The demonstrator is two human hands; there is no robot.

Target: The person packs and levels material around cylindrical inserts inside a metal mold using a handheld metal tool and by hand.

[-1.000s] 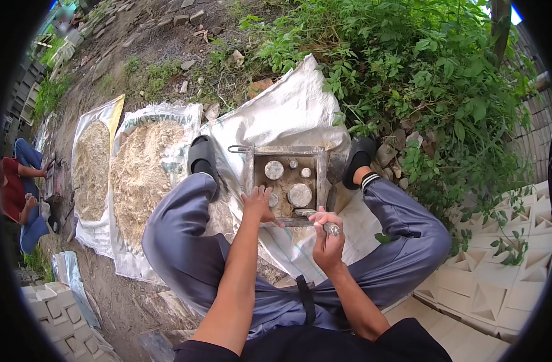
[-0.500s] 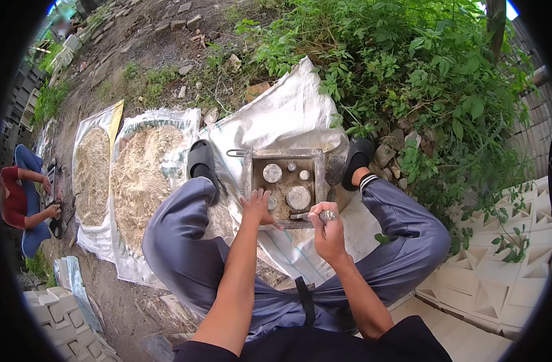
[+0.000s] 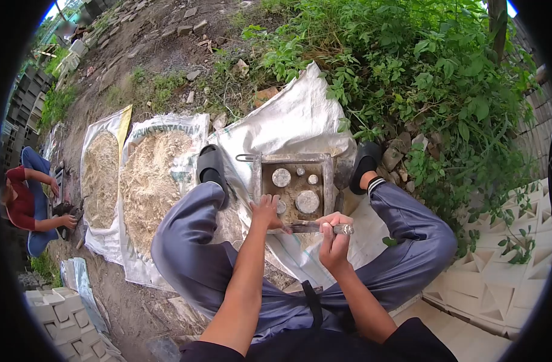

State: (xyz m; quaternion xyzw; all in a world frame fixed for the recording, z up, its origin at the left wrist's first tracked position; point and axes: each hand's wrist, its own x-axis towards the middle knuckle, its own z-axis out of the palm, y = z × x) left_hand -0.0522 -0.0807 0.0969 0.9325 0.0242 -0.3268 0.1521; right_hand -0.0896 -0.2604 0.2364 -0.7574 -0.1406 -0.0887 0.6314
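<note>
A square mould box (image 3: 328,181) with a grey rim sits on the white sack (image 3: 276,130) between my feet. Inside it are several round, pale-topped plugs (image 3: 307,202) of different sizes, surrounded by brownish material. My left hand (image 3: 265,212) rests over the near left corner, fingers spread, partly covering one plug; its thumb reaches along the near rim. Closed around a thick, round-ended handle, my right hand (image 3: 334,241) holds a flat-bladed hand tool (image 3: 306,227). Its dark blade lies level along the near rim, pointing left toward my left thumb.
Two sacks bearing pale powder (image 3: 152,172) lie to the left. Beyond them sits another person (image 3: 22,199) in a red shirt. Green plants (image 3: 409,78) and stones are at the upper right. Patterned pale blocks (image 3: 487,271) stand at right, more blocks (image 3: 65,320) at lower left.
The tool has tipped from steep, with its handle end upward, to nearly level across the near rim. My right hand has turned with it. My left hand stays at the box corner.
</note>
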